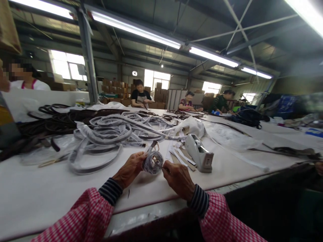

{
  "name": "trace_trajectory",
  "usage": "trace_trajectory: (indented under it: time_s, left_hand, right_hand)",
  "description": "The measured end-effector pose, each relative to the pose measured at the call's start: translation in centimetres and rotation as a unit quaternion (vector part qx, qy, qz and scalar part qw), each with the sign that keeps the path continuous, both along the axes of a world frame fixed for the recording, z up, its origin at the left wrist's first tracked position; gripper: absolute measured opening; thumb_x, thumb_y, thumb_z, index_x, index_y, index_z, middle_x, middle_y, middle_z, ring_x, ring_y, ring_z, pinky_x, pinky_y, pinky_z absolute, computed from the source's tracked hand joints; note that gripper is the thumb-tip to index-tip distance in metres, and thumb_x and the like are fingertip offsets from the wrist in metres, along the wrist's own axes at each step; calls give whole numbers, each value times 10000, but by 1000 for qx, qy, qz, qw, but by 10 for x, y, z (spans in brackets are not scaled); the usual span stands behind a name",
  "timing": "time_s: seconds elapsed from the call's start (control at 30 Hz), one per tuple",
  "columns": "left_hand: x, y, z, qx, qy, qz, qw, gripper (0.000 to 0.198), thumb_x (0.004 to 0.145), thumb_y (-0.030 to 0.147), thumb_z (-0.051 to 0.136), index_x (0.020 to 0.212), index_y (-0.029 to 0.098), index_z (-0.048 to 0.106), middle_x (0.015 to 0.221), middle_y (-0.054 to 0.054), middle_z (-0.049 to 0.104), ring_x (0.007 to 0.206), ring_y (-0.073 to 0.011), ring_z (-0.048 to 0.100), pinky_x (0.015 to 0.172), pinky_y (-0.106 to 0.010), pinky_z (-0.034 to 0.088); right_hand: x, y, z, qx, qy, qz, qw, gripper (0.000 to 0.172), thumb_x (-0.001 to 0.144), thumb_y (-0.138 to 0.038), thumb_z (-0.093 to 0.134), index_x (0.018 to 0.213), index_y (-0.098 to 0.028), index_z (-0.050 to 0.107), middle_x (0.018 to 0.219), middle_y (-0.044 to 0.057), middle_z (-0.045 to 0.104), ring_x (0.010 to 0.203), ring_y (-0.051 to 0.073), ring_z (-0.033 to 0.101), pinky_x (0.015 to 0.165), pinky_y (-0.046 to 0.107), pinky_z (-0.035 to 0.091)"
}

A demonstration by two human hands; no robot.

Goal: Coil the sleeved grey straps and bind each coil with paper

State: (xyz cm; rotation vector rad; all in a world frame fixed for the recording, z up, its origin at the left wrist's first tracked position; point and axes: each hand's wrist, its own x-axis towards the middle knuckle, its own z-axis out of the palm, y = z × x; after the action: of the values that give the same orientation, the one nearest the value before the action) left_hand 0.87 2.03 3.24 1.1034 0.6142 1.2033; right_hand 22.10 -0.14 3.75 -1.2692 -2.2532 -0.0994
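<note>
My left hand (132, 168) is closed around the side of a coiled belt (153, 163), rolled up in clear plastic, held just above the table. Shiny metal shows at the middle of the roll, and a short dark strap end with a gold-coloured metal loop (157, 146) sticks up at its top. At the roll's right side, my right hand (178, 177) has its fingers pinched together by a thin dark piece; what they grip is too small to make out. Just beyond my right hand stands a grey tape dispenser (199, 154), with flat paper and card strips (180, 155) beside it.
Plastic-wrapped belts (101, 131) lie in loose loops ahead, with dark straps (58, 117) piled at left. Crumpled clear plastic (227, 136) lies to the right. The white table (45, 191) ends at a front edge near my forearms. Several people sit or stand across the table.
</note>
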Motion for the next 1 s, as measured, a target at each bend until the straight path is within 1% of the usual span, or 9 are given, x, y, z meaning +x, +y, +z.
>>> trace_trajectory:
  time_s: [0.13, 0.37, 0.5, 0.57, 0.67, 0.77, 0.83, 0.93, 1.0]
  left_hand:
    - [-2, 0, 1, 4, 4, -3, 1000, 271, 866, 389, 750, 866, 122, 703, 792, -50, 686, 687, -148, 600, 651, -258, 462]
    - [-7, 1, 1, 9, 5, -8, 1000, 300, 875, 413, 738, 954, 125, 709, 864, -80, 705, 735, -165, 617, 697, -280, 488]
    - [-7, 0, 1, 7, 8, -9, 1000, 291, 886, 411, 725, 966, 132, 710, 864, -74, 700, 730, -162, 615, 700, -281, 494]
    - [-7, -1, 1, 8, 9, -6, 1000, 274, 890, 404, 722, 953, 138, 705, 862, -67, 695, 728, -155, 610, 696, -273, 494]
    - [-9, -2, 1, 12, 12, -4, 1000, 268, 888, 409, 722, 946, 148, 700, 870, -57, 689, 724, -145, 602, 693, -263, 494]
    - [-9, -1, 1, 15, 21, -3, 1000, 289, 878, 435, 724, 945, 155, 695, 872, -51, 679, 729, -149, 602, 696, -268, 497]
    - [-9, 0, 1, 16, 29, -1, 999, 305, 869, 448, 730, 937, 153, 686, 862, -46, 666, 726, -151, 597, 694, -274, 500]
    - [-8, 1, 2, 21, 47, 12, 999, 332, 851, 461, 743, 930, 146, 674, 845, -36, 650, 701, -140, 576, 678, -271, 496]
    - [-7, 1, 3, 26, 63, 25, 997, 339, 852, 464, 742, 928, 142, 667, 833, -32, 650, 686, -130, 565, 661, -256, 478]
  right_hand:
    - [-14, 2, 3, -8, 38, 21, 999, 110, 958, -237, 576, 867, -211, 631, 759, 17, 726, 675, 156, 656, 606, 264, 280]
    - [-29, 13, 7, -24, 99, 18, 995, 153, 949, -259, 592, 809, -209, 628, 670, -6, 677, 604, 141, 598, 588, 249, 277]
    - [-35, 15, 8, 4, 106, 10, 994, 101, 924, -221, 593, 833, -211, 635, 680, 1, 680, 621, 157, 616, 593, 258, 292]
    - [-36, 14, 8, -14, 131, 23, 991, 96, 908, -205, 595, 821, -208, 634, 660, -3, 665, 609, 154, 616, 588, 249, 319]
    - [-35, 15, 7, -118, 232, 80, 962, 142, 910, -236, 570, 779, -196, 607, 614, -23, 633, 488, 120, 575, 512, 214, 368]
    - [-35, 20, 7, -225, 342, 143, 901, 184, 906, -295, 553, 762, -185, 583, 598, -33, 624, 377, 93, 518, 400, 189, 378]
    - [-36, 22, 5, -232, 375, 150, 885, 180, 882, -299, 576, 749, -177, 583, 581, -37, 618, 356, 85, 506, 368, 179, 377]
    - [-41, 24, 0, -211, 407, 119, 881, 169, 844, -284, 609, 725, -169, 577, 561, -34, 618, 345, 85, 513, 345, 171, 376]
    - [-45, 23, -5, -227, 450, 107, 857, 171, 819, -294, 630, 724, -170, 560, 575, -26, 631, 344, 85, 515, 336, 172, 377]
